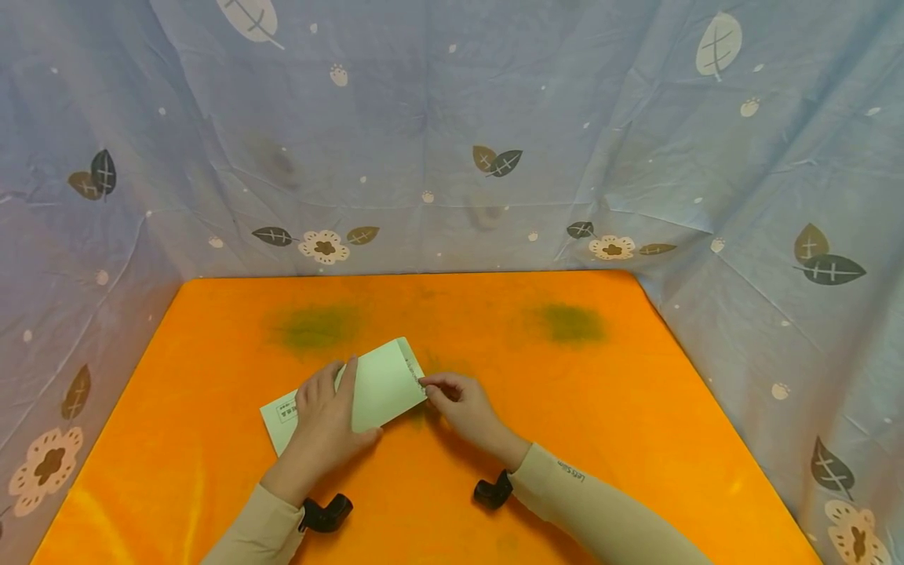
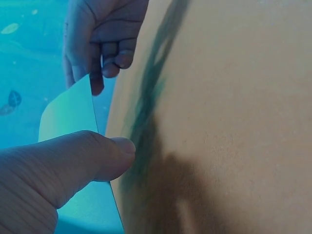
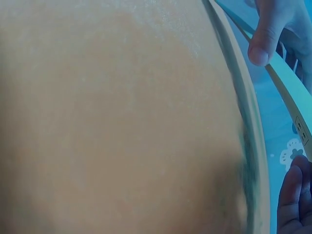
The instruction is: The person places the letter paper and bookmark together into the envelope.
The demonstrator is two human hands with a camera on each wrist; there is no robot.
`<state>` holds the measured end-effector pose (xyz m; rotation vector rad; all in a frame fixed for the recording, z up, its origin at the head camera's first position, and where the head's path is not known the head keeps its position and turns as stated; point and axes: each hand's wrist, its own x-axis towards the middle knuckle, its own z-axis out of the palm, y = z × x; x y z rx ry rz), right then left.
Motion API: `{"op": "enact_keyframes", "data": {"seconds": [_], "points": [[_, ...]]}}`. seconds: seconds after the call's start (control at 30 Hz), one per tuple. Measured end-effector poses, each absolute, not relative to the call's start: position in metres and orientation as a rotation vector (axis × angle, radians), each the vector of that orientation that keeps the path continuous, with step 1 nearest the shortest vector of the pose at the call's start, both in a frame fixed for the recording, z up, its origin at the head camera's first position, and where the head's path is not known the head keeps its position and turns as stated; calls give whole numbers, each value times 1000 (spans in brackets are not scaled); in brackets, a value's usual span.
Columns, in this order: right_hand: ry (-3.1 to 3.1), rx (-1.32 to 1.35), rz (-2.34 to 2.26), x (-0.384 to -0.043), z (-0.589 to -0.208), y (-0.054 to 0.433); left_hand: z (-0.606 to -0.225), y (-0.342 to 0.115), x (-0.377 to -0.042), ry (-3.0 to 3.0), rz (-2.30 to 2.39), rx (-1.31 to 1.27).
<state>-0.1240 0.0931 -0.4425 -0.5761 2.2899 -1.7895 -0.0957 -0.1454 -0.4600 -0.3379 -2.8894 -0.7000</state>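
Note:
A pale green envelope (image 1: 384, 380) with black printing lies slantwise in front of me in the head view. My left hand (image 1: 328, 420) holds it across its left half, fingers over the face and thumb along the near edge. That thumb (image 2: 97, 156) crosses the envelope's edge in the left wrist view. At the right end, where a line of small print runs, my right hand (image 1: 459, 404) pinches the edge between thumb and forefinger. In the right wrist view the envelope (image 3: 287, 92) appears edge-on between the left hand (image 3: 285, 29) and the right fingers (image 3: 292, 195).
An orange cloth (image 1: 600, 455) with two dark greenish patches covers the table. A pale blue curtain (image 1: 424, 102) printed with leaves and flowers encloses the back and sides. Black wrist mounts (image 1: 328, 514) show beneath both sleeves.

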Motion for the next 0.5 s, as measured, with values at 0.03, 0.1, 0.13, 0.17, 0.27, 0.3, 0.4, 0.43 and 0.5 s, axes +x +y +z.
{"op": "enact_keyframes", "data": {"seconds": [0.03,0.1,0.13,0.17,0.27,0.3,0.4,0.43,0.5], "points": [[2291,-580,-1786,-124,-442,93,-460,-146,-96,-2889,-700,-338],[2292,-581,-1775,-123,-442,93,-460,-146,-96,-2887,-698,-339],[2295,-580,-1769,-123,-441,92,-460,-146,-96,-2886,-697,-339],[2299,-580,-1760,-123,-441,92,-460,-146,-96,-2886,-694,-339],[2310,-574,-1738,-122,-439,92,-461,-146,-96,-2883,-696,-340],[2314,-573,-1730,-121,-439,92,-461,-145,-96,-2881,-696,-341],[2321,-571,-1712,-121,-438,92,-461,-145,-96,-2876,-689,-342],[2322,-569,-1706,-121,-438,93,-461,-145,-97,-2875,-688,-343],[2323,-567,-1700,-122,-440,93,-461,-145,-97,-2872,-683,-343]]}}
